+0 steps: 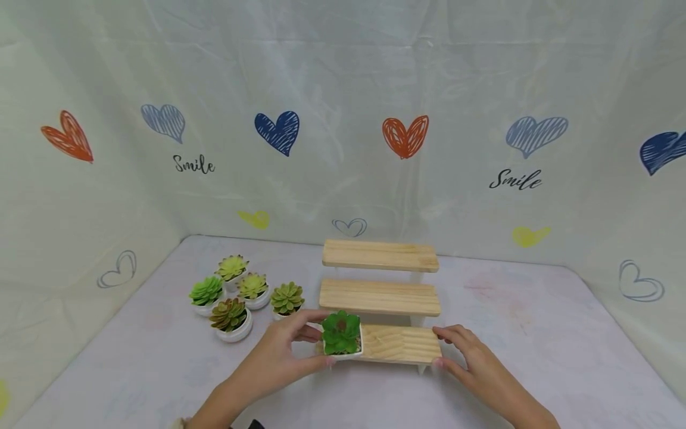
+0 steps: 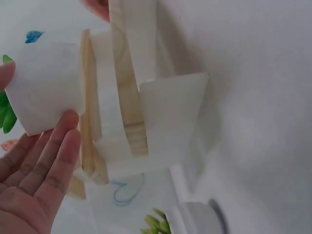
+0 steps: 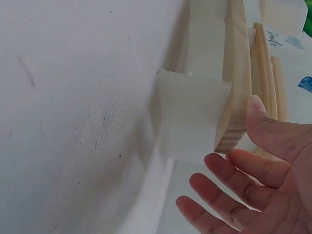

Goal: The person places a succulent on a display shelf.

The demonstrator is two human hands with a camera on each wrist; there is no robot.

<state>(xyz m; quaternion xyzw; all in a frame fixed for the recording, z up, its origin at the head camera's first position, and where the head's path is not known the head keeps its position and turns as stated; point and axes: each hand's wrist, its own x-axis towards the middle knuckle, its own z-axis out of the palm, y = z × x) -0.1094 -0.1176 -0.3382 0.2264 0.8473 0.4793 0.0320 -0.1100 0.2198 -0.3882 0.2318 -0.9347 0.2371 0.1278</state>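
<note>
In my left hand (image 1: 284,351) is a green potted succulent (image 1: 341,333), its square white pot (image 2: 46,87) pinched between thumb and fingers. The pot is over the left end of the lowest board of a three-tier wooden stand (image 1: 399,344); whether it touches the board cannot be told. My right hand (image 1: 471,360) holds the right end of that same board, thumb at the front corner and index finger at the back one. The right wrist view shows the thumb (image 3: 263,117) against the wood, with the other fingers spread below.
Left of the stand, several succulents in round white pots stand on the pale tabletop (image 1: 509,310), the nearest to it being a green one (image 1: 287,299). The middle board (image 1: 380,297) and top board (image 1: 380,255) rise behind. A white curtain (image 1: 343,71) with printed hearts encloses the table.
</note>
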